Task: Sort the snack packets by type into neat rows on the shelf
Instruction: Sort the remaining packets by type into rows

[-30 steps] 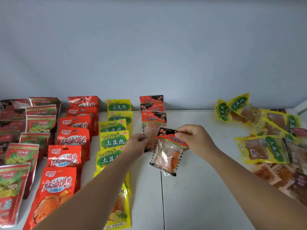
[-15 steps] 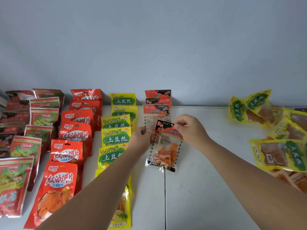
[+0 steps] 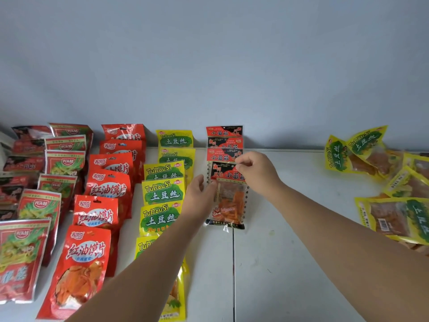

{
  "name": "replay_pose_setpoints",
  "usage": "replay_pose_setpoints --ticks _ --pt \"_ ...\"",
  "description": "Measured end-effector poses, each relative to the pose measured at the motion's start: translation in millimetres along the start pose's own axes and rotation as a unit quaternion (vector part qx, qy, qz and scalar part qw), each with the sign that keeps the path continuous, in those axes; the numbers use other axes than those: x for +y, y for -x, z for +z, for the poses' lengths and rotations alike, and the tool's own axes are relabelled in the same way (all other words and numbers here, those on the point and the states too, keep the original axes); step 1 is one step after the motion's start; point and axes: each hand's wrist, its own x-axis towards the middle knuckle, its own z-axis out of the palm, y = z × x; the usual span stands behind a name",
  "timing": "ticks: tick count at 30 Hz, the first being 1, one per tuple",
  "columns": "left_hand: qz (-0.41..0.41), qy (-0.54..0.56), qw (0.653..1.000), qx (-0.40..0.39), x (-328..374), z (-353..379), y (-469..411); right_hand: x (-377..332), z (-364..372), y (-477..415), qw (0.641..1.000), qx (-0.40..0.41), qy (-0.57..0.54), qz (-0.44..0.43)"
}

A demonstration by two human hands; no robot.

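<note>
Left hand (image 3: 199,194): your thumb and fingers pinch the left edge of the packet (image 3: 229,205), just under its black header.
Right hand (image 3: 257,174): your fingertips pinch its top right corner.
Packet: clear, orange strips inside, lying on the white shelf (image 3: 290,240) at the near end of the black-red row (image 3: 224,143), header overlapping the one behind.
Sorted rows: leftward, yellow row (image 3: 162,194), red row (image 3: 108,187), green-red row (image 3: 62,163), all running back to the wall (image 3: 232,66).
Pile (image 3: 394,182): jumbled yellow packets, far right, well apart.
</note>
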Motion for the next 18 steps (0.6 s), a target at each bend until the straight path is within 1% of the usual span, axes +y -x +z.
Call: replay_pose_setpoints --ticks 6,9,14,16,18 --pt "-0.005 -0.002 1.0 0.008 -2.6 -4.9 0.8 -12.3 0.9 -16.5 1.0 -0.005 0.02 -0.005" --pt "-0.007 -0.002 1.0 0.01 -5.6 -6.6 2.2 -15.1 3.1 -17.9 1.0 -0.006 -0.005 0.004" --pt "0.001 -0.014 1.0 0.019 -12.3 -9.3 5.0 -6.0 1.7 -0.1 0.996 0.04 -0.078 0.032" --pt "0.004 -0.011 1.0 0.017 -13.0 -10.1 6.7 0.1 0.7 9.2 0.991 0.052 -0.111 0.056" --pt "0.011 -0.009 1.0 0.012 -12.9 -10.0 9.1 6.4 -0.4 20.5 0.988 0.076 -0.107 0.082"
